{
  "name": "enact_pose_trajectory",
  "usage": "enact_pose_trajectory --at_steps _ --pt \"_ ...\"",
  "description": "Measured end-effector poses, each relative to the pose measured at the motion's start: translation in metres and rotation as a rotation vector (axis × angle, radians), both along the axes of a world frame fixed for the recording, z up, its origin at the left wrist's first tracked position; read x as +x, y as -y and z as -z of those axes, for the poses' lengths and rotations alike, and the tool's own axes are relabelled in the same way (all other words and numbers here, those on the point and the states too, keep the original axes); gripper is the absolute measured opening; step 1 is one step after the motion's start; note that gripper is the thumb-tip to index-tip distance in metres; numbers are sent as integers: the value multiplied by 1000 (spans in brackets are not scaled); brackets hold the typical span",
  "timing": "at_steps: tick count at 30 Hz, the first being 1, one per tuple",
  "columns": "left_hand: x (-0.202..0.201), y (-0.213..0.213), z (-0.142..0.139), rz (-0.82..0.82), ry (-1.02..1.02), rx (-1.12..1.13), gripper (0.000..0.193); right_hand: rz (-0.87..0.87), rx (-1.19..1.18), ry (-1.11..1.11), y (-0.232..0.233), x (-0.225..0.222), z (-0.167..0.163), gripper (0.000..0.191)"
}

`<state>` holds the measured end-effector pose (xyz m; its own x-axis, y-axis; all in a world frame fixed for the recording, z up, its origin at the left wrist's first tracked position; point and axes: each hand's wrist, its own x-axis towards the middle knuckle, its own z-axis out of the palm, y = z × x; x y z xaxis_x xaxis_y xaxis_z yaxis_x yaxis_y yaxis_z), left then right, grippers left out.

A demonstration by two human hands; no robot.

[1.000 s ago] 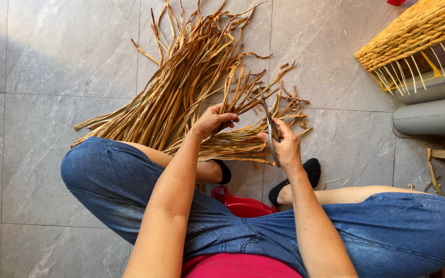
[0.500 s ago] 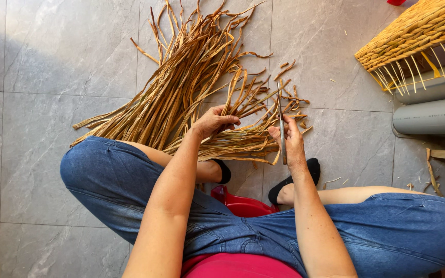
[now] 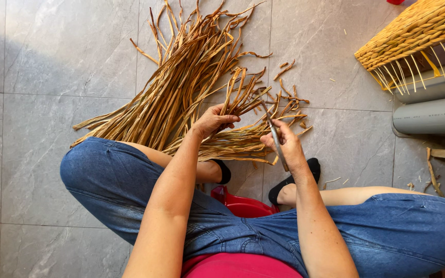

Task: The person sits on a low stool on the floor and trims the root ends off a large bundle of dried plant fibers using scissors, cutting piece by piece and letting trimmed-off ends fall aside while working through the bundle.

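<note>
Strand bundle: dried tan strands (image 3: 181,98) lie fanned on the grey tiled floor (image 3: 42,67), long axis running from the person's knees up toward the top edge of the floor in view, tips splayed at the far end. A second, shorter sheaf lies nearly crosswise, pointing toward the right edge.
Held strands: a small bunch (image 3: 240,95) rises from the left hand, tilted up and to the right, tips free.
Left hand: left hand (image 3: 213,121) is closed around the base of that bunch, fingers curled tight, thumb across the top.
Right hand: right hand (image 3: 287,144) is clenched on a slim metal tool (image 3: 275,138); blade or scissors, cannot tell which.
Tool axis: long axis near upright in the view, upper tip leaning slightly left toward the held strands, lower end sticking out below the palm. Tip is just beside the strands; contact cannot be judged.
Basket: woven basket (image 3: 413,33) at the top right corner of the floor, loose stakes pointing down from its rim; contents not visible.
Pipe: grey pipe (image 3: 428,117) lies below the basket, open end toward the right edge; inside hidden.
Stool: red stool (image 3: 243,206) shows between the legs.
Scraps: short offcuts (image 3: 433,175) lie near the right edge.
</note>
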<state>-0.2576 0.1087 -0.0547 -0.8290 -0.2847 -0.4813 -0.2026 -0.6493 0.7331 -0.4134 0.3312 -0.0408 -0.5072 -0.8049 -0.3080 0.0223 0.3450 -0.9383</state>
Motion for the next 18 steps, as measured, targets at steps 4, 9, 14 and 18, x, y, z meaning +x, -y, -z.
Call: enact_pose_trajectory --at_steps 4,9,14,18 --pt "2 0 -1 24 -21 -30 29 -28 249 -24 0 3 3 74" --pt "1 0 -2 53 -9 35 29 -19 263 -67 4 0 4 85" --pt "0 -3 0 128 -13 59 28 -45 202 -82 6 -1 5 87" --pt "1 -3 0 184 52 0 26 -13 194 -86 8 2 5 79"
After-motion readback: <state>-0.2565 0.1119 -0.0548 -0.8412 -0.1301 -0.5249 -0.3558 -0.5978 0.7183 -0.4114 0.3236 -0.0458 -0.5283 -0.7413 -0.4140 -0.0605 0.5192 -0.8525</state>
